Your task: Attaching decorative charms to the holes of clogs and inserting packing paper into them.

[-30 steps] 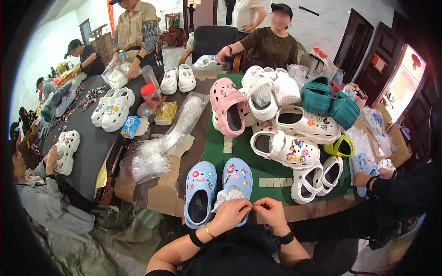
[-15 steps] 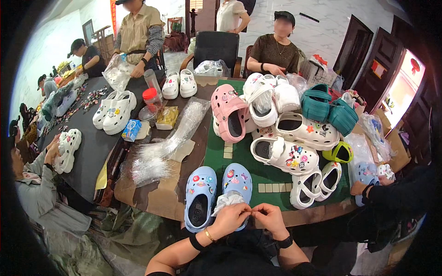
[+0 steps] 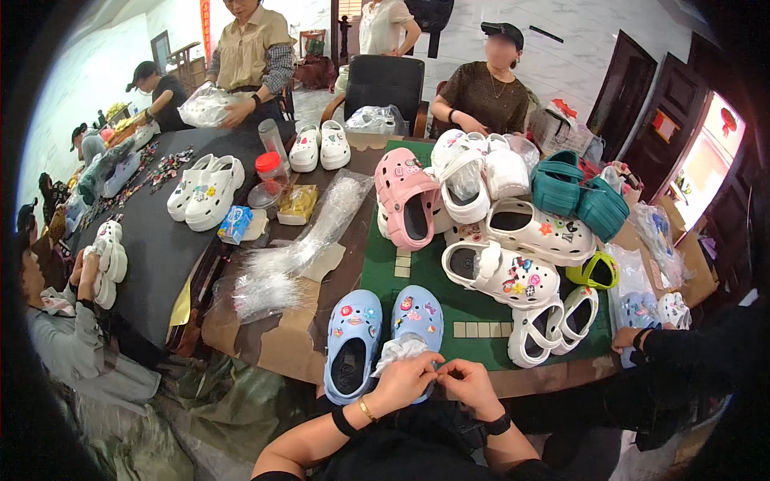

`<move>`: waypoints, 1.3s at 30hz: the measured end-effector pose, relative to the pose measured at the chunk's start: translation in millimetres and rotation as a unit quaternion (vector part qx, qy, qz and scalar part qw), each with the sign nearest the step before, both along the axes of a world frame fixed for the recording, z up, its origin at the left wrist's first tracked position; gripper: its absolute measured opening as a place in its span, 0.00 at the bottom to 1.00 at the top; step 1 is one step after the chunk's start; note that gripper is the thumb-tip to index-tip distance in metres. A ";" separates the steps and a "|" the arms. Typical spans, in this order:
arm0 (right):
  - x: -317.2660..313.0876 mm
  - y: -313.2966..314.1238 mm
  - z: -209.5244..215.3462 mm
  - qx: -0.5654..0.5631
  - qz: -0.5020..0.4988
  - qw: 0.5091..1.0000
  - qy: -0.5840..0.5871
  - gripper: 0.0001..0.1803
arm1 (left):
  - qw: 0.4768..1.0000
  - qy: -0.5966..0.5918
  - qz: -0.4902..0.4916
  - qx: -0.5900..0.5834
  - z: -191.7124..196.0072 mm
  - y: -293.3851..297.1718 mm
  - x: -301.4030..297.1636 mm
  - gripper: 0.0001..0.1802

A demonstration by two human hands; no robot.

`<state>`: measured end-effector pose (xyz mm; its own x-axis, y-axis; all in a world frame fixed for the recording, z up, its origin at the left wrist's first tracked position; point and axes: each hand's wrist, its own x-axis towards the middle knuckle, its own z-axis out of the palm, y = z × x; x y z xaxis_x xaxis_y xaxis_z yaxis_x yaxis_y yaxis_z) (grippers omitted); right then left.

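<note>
Holding bare left hand (image 3: 409, 377) over, and bare right hand (image 3: 471, 388) just beside, heel of charm-studded light-blue perforated clog (image 3: 419, 317) packed with crumpled white stuffing (image 3: 401, 350); in either grip, fingertips curled inward, cannot tell whether empty or grasping something. Just left, matching light-blue clog (image 3: 355, 322), both along near edge of brown-and-green bench (image 3: 353, 260).

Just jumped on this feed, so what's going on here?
The person's left hand and right hand are pinched close together by the right blue clog; whether they hold something small is hard to tell. White crumpled material sits at that clog's opening. The left blue clog stands beside it, and more clogs are heaped on the green mat.
</note>
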<state>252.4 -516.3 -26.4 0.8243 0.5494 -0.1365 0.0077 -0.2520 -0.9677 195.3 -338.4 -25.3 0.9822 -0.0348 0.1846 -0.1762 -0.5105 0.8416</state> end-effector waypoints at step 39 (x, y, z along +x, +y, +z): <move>1.0 -7.2 -14.3 0.063 -0.026 0.998 0.018 0.05 | 0.997 -0.062 0.010 0.039 -5.4 -3.9 0.2 0.05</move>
<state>253.4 -523.5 -40.8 0.8475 0.5215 -0.0992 -0.0376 -0.1274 -0.9911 195.5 -342.3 -30.7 0.9524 -0.0345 0.3027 -0.2661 -0.5781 0.7714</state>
